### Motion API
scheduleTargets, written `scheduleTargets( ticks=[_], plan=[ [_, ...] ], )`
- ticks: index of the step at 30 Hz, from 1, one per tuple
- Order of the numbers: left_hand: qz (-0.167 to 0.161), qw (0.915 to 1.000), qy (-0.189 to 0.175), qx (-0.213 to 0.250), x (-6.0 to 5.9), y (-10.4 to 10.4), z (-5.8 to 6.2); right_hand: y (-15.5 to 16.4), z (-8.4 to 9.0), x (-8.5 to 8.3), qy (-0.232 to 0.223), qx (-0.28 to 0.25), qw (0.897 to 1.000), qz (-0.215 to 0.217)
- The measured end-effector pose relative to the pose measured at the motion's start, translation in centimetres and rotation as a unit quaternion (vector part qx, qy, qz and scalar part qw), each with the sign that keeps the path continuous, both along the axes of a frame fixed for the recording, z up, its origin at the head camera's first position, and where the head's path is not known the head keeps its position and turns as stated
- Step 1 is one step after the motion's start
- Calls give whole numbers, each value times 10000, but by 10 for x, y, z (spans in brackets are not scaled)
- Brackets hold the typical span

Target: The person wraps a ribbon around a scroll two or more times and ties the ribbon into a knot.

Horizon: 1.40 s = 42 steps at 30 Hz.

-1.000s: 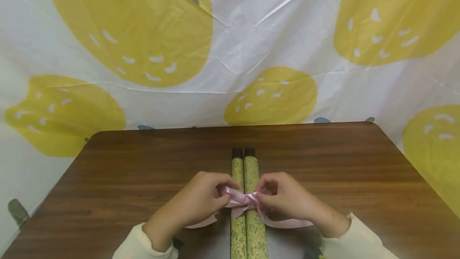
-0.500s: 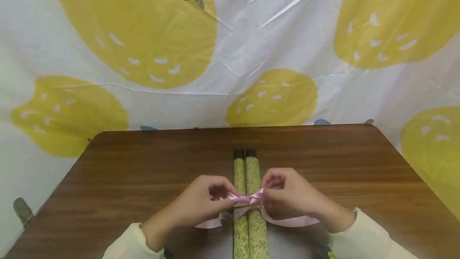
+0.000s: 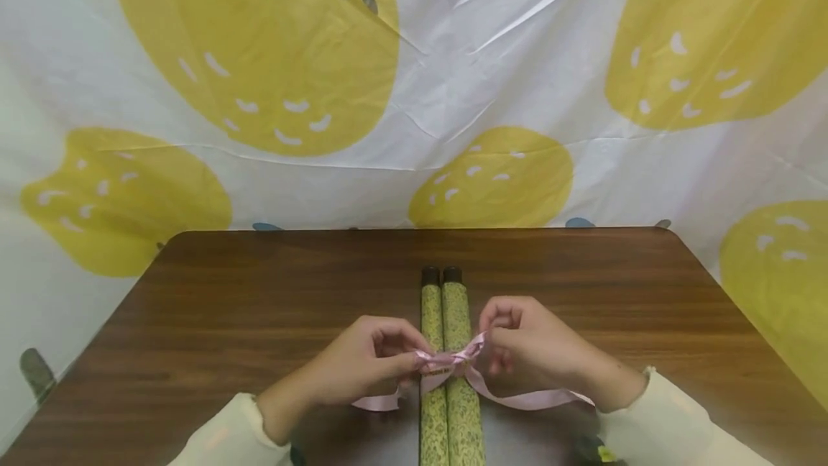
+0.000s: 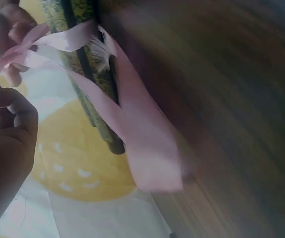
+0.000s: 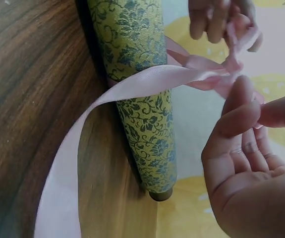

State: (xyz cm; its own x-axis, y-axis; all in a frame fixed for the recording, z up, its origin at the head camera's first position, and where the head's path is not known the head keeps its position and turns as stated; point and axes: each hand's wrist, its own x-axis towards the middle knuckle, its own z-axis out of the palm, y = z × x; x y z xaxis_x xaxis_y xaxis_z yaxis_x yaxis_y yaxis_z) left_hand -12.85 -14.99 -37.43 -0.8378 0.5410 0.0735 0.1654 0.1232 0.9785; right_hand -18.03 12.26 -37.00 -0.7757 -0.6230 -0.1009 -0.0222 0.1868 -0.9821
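Note:
Two rolled scrolls in yellow-green floral cloth, a left scroll [image 3: 431,316] and a right scroll [image 3: 456,318], lie side by side with dark end knobs pointing away from me. A pink satin ribbon [image 3: 446,359] is wrapped around both and knotted over them. My left hand [image 3: 359,364] pinches a ribbon loop left of the knot between thumb and fingers. On the other side, my right hand [image 3: 546,347] pinches a ribbon loop, drawn up and to the right. Loose tails hang on both sides; the right wrist view shows one long tail [image 5: 65,163] curving down past a scroll.
The scrolls rest on a dark wood-grain table [image 3: 291,272] with rounded far corners. Behind it hangs a white cloth [image 3: 310,193] printed with big yellow fruit. Cream sleeves [image 3: 226,430] cover both forearms. A small yellow-and-green item [image 3: 606,454] shows beside the right sleeve.
My right hand has moved up and to the right, pulling its ribbon loop out from the knot. The left hand has shifted slightly right, still pinching its loop.

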Motion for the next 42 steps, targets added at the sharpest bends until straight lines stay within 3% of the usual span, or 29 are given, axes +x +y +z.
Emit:
scheduleTargets(
  ticks=[5,13,20,25,28,31,42],
  plan=[
    [49,9993,-12,-379,0,-4,0,3,2,-2,-113,-356,9991,212],
    [5,9972,191,-720,1,-11,1,8,3,-4,-95,-14,9990,439],
    [122,9932,560,-1012,-2,-14,-1,15,1,-4,222,456,9973,531],
    [213,9863,678,-1489,-5,-17,-1,17,0,-3,609,955,9929,374],
    [235,9782,765,-1918,-6,-21,-2,17,-2,-2,1074,1310,9847,399],
    [238,9704,831,-2254,-5,-25,-5,17,-5,-1,1263,1510,9794,458],
    [447,9615,884,-2565,-5,-38,-3,21,-8,0,1572,1681,9729,241]
  ],
)
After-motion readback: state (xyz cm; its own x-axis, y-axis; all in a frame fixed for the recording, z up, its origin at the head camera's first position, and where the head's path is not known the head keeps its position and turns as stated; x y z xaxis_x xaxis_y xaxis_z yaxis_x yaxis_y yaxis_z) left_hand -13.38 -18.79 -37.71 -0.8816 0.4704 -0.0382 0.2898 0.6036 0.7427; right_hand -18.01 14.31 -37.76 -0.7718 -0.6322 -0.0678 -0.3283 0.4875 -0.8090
